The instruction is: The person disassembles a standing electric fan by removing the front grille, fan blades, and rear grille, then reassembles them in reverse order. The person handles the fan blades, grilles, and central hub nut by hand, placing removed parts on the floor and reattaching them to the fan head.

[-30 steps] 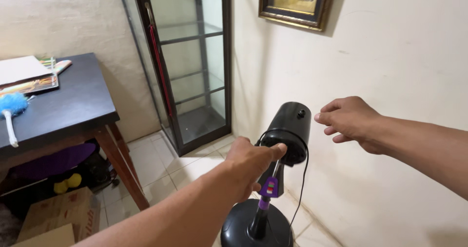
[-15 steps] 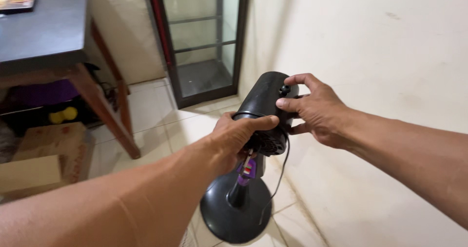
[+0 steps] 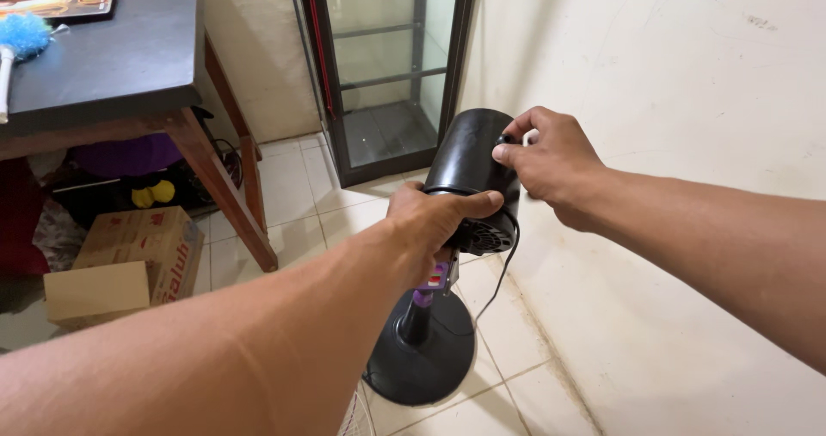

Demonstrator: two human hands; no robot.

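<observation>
Head view: left hand [image 3: 439,217] is gripping black fan motor housing [image 3: 469,165] w/ blades & guard off; right hand [image 3: 546,161] is pinching its rear knob [image 3: 502,140], stand [image 3: 422,350] upright.

A black cylindrical fan motor housing [image 3: 471,174] sits tilted atop a purple-necked pole [image 3: 422,303] on a round black base [image 3: 422,359] standing on the tiled floor.
</observation>
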